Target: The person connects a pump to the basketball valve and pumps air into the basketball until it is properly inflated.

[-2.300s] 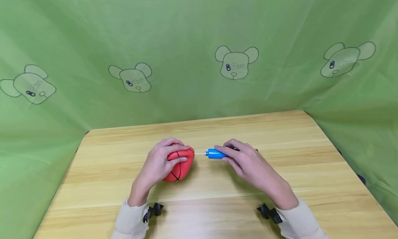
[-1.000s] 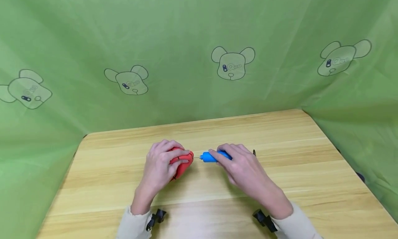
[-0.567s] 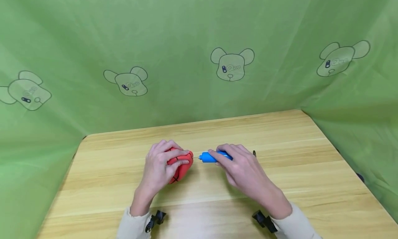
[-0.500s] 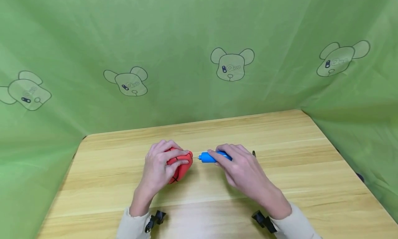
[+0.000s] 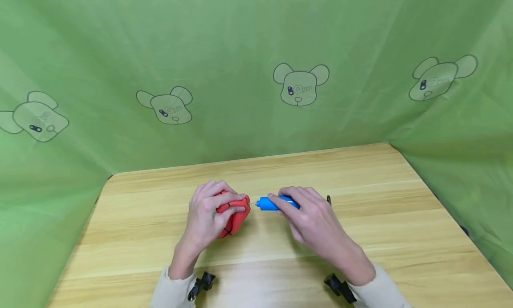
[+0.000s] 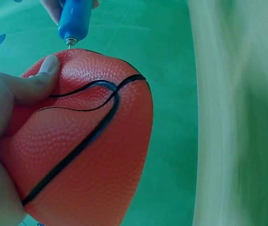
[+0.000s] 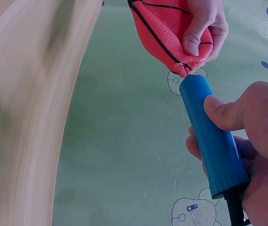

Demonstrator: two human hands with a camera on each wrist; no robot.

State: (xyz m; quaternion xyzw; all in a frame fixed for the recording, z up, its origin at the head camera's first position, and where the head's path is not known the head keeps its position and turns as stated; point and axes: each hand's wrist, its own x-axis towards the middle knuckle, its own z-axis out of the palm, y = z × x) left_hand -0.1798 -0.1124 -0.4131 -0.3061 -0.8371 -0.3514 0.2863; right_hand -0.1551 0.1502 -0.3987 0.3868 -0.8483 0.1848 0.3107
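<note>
My left hand [image 5: 202, 214] grips a soft, dented red basketball [image 5: 239, 216] with black lines, thumb pressed into its skin near the needle end. My right hand [image 5: 316, 221] holds a blue hand pump [image 5: 267, 203], fingers wrapped around the barrel. A thin needle [image 5: 252, 204] runs from the pump's nose to the ball, and its tip is hidden at the ball's surface. In the left wrist view, creases fold across the ball [image 6: 101, 155] beside my thumb [image 6: 40, 82]. The right wrist view shows the pump's black rod [image 7: 235, 207] sticking out behind the barrel.
Both hands work over a light wooden table [image 5: 256, 272]. Green cloth [image 5: 236, 32] with bear-head drawings hangs behind it and along both sides. Small black wrist-worn devices [image 5: 202, 285] sit at the cuffs.
Since the first frame, the pump has come closer to the ball, leaving less needle showing. The ball has turned and looks more pinched. Over the last half second both hands stay almost still.
</note>
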